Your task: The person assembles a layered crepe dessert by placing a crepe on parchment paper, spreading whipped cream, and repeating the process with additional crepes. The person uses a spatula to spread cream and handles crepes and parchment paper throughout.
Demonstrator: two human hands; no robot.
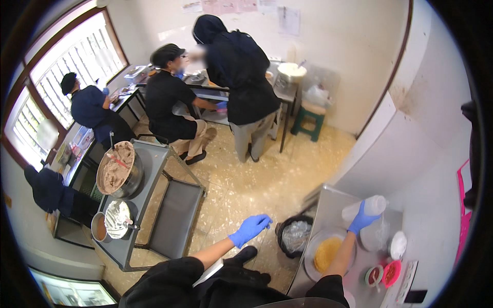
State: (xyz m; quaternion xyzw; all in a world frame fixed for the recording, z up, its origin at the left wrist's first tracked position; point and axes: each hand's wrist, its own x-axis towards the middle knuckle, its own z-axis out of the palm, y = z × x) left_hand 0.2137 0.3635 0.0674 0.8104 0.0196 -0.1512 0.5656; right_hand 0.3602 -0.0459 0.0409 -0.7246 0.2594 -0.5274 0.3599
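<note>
My right hand [363,220], in a blue glove, is closed around a translucent white cylindrical container [352,211] tilted on its side above the steel table. Below that forearm, a round golden cake layer [326,253] lies on a round metal plate [309,256]. My left hand [250,229], also gloved in blue, hangs over the floor with nothing visible in it, its fingers loosely bent and not gripping. Near my right hand are a clear plastic container [374,236], a tub of white stuff [398,245], a green-rimmed bowl [374,276] and a pink bowl [392,273] with red contents.
A black bin [285,241] lined with clear plastic stands against the steel table [328,200]. To the left, a grey cart [149,169] carries a bowl of brown cream [117,172] and one of white cream [119,218]. Several people work along the far tables; a green stool [309,123] stands behind.
</note>
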